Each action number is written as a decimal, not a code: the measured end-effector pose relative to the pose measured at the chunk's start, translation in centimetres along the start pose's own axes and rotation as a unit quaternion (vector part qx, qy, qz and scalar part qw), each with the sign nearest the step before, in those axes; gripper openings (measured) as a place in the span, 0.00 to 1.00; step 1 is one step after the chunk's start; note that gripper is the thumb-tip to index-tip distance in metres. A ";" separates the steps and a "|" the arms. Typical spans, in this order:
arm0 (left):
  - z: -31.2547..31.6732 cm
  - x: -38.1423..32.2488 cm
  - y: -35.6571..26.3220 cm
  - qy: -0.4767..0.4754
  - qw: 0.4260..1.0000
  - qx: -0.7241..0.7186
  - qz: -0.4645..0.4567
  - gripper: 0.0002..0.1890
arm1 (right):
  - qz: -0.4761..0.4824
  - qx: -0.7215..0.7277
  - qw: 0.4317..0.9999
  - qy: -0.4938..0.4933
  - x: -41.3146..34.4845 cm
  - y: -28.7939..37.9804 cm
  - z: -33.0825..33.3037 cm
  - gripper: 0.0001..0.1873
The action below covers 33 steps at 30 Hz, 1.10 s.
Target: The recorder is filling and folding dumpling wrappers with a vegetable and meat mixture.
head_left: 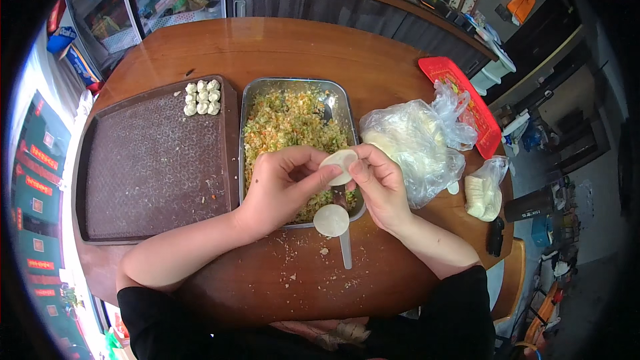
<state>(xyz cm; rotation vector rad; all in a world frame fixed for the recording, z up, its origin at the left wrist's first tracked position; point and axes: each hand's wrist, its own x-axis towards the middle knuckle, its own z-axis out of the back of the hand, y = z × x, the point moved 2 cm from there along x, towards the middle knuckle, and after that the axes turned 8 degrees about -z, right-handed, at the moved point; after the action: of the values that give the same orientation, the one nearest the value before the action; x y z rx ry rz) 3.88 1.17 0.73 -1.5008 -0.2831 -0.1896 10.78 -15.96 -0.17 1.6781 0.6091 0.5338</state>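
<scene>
Between the fingertips of my left hand [280, 187] and my right hand [382, 187] is a round dough wrapper [341, 162], pinched at its edges. Both hands are above a metal tray [353, 115] of finely chopped filling [290, 125], flecked orange and green. A flat-bladed utensil [346, 252] lies across the tray's front rim, its pale handle towards me. Another round dough wrapper [331, 220] sits over its middle. To the left, several small pleated dumplings [202, 96] stand in rows at the far right corner of a brown tray [150, 170].
Right of the metal tray is a clear plastic bag [405, 145] of pale dough, with a red tray [482, 125] behind it. A smaller bag of stacked wrappers [482, 195] and a black object [495, 237] lie near the table's right edge. Crumbs dot the wooden table [240, 280] before me.
</scene>
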 end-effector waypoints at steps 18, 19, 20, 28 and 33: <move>-0.2 0.1 0.1 -0.063 0.996 -0.068 -0.005 0.10 | 0.040 0.021 0.998 -0.044 0.0 -0.8 0.3 0.07; -0.3 0.2 0.2 -0.100 0.992 -0.075 -0.023 0.10 | 0.048 0.024 0.997 -0.050 0.0 -0.9 0.2 0.07; -0.4 0.3 0.3 -0.137 0.986 -0.081 -0.041 0.10 | 0.055 0.028 0.996 -0.056 0.0 -1.0 0.1 0.06; 0.3 0.2 -0.4 -0.007 0.990 -0.057 0.125 0.16 | 0.083 -0.035 0.996 0.001 -0.5 -0.2 0.2 0.07; 0.2 0.4 -0.3 0.002 0.990 -0.077 0.115 0.16 | 0.157 -0.127 0.977 0.071 -0.3 -0.2 0.0 0.08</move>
<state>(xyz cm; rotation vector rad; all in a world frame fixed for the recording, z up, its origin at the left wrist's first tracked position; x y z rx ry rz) 4.14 1.39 1.10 -1.6724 -0.0920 -0.0308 10.58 -16.11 -0.34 1.5070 0.3580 0.9263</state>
